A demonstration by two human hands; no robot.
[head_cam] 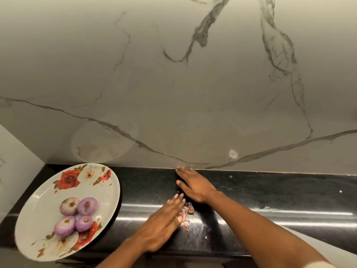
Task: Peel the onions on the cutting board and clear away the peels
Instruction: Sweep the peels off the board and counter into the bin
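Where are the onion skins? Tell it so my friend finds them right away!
Look along the black counter under the marble wall, to the right of the flowered plate holding four peeled onions. The left hand and right hand lie flat there, and the peels sit between them. Unlike the round purple onions, they are a small heap of pale, flaky scraps.

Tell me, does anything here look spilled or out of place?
Yes: loose onion peels lie scattered on the black countertop between the left hand and right hand. Also, pale specks dot the countertop farther right.
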